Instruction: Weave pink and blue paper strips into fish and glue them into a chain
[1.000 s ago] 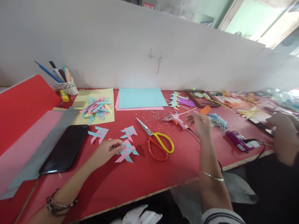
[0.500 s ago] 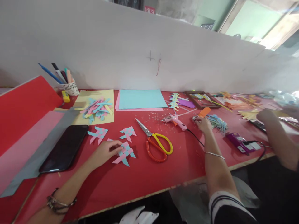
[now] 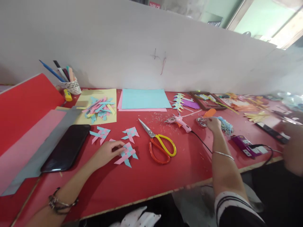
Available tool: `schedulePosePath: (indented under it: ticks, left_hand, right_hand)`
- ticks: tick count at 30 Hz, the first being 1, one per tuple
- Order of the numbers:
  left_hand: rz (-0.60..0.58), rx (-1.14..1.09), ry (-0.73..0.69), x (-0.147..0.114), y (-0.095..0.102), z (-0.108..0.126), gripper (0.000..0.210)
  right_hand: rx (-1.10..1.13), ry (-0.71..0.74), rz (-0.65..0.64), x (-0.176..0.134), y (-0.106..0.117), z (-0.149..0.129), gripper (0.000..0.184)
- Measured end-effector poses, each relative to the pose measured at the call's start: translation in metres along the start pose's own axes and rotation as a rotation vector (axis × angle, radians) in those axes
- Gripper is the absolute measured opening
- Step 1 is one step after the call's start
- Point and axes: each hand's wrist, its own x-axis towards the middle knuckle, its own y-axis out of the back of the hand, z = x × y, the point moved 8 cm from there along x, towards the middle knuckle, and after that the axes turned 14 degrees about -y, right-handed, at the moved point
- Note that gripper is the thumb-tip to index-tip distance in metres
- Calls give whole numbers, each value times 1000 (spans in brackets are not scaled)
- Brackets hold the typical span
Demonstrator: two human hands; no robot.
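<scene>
My left hand (image 3: 110, 153) rests on the red table with its thumb and fingers pinching the edge of a woven pink and blue paper fish (image 3: 128, 153). Two similar paper fish, one nearer the phone (image 3: 100, 135) and one just above (image 3: 131, 134), lie flat close by. My right hand (image 3: 214, 124) reaches far to the right, fingertips closed together beside a small coil of thin string or wire (image 3: 201, 122). A bunch of blue curled strips (image 3: 226, 126) lies partly behind that hand. Whatever its fingertips hold is too small to make out.
Scissors (image 3: 157, 142) lie mid-table, blades partly apart. Beyond them is a pink glue gun (image 3: 180, 122), its cord running toward my right forearm. A black phone (image 3: 66, 148), paper strips (image 3: 100, 108), blue sheets (image 3: 145, 98) and a purple power strip (image 3: 246, 146) lie around. Another person's arm (image 3: 293, 142) is at right.
My right hand has shifted slightly right, off the coil, which now shows more fully. My left hand stays on the paper fish. The other person's hand has moved right and nearer.
</scene>
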Motion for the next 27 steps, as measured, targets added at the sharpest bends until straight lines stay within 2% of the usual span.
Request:
schedulePosePath:
  ticks: [4,13,20,27]
  left_hand:
    - [-8,-5,8,0,-1,1,26]
    - [-24,15,-3,0,-1,2,27]
    - [-28,65,-24,2,-1,8,33]
    - [-13,81,-50,0,0,8,31]
  right_hand:
    - [-176,-45,-103,-2,-5,5,31]
    - [-388,27,-214,-5,-13,-8,33]
    - [-442,-22,-237,-10,-10,-9,33]
    - [-384,-56,-206,-12,-6,-9,33]
